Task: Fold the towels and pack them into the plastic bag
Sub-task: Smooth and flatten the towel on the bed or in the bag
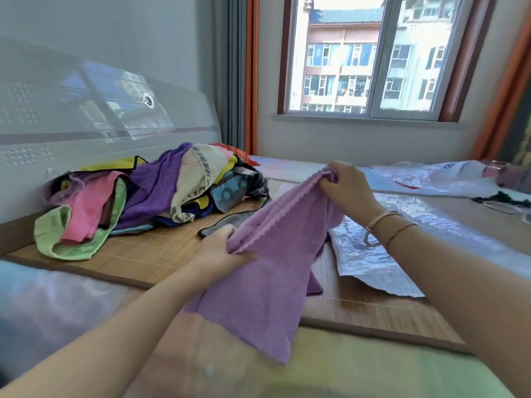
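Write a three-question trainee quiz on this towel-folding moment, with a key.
1. True or false: both hands grip the lilac towel.
2. Which lies under the right hand and wrist? A) the clear bag B) the green towel C) the pile
3. Fill in: the pile sits on the mat, to the ____ of the lilac towel.

Key:
1. True: the left hand holds one part of its top edge, the right hand another, and the rest hangs down.
2. A: the clear bag lies flat on the mat.
3. Left.
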